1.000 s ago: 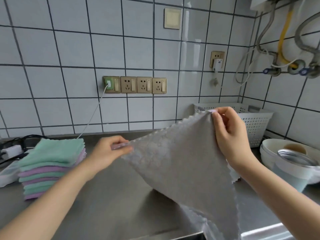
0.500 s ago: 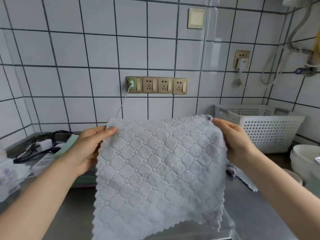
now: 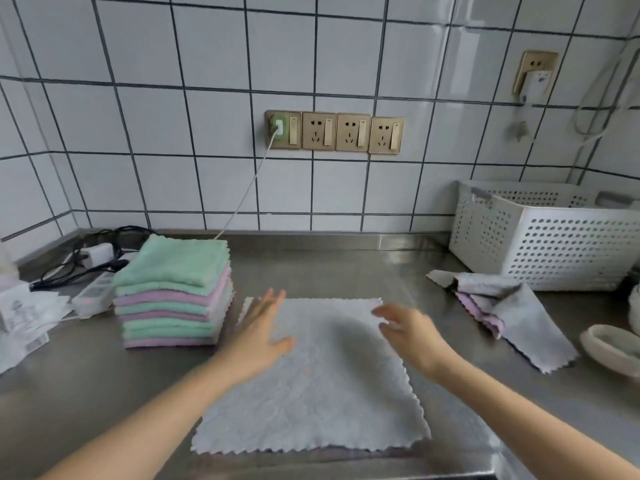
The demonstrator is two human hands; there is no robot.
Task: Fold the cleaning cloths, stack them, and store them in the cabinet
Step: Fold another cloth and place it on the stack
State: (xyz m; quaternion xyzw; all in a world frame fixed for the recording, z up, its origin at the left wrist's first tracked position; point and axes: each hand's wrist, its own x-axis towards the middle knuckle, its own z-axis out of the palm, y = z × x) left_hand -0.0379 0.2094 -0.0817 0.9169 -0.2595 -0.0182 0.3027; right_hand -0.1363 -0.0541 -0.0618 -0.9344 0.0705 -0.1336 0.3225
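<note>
A grey quilted cloth (image 3: 311, 386) lies spread flat on the steel counter (image 3: 90, 393) in front of me. My left hand (image 3: 263, 327) rests flat on its far left part, fingers straight. My right hand (image 3: 408, 330) hovers over the cloth's far right corner with loosely spread fingers, blurred, holding nothing. To the left stands a stack of folded green and purple cloths (image 3: 173, 292). At the right lie crumpled unfolded cloths (image 3: 509, 310), grey over purple.
A white perforated basket (image 3: 547, 237) stands at the back right by the wall. White bowls (image 3: 609, 344) sit at the right edge. A power strip, charger and cables (image 3: 93, 271) lie at the back left, with paper packets (image 3: 24, 313) beside them.
The grey cloth, held up by its top corners before, now lies flat on the counter. Both hands have let go of it and dropped low over it.
</note>
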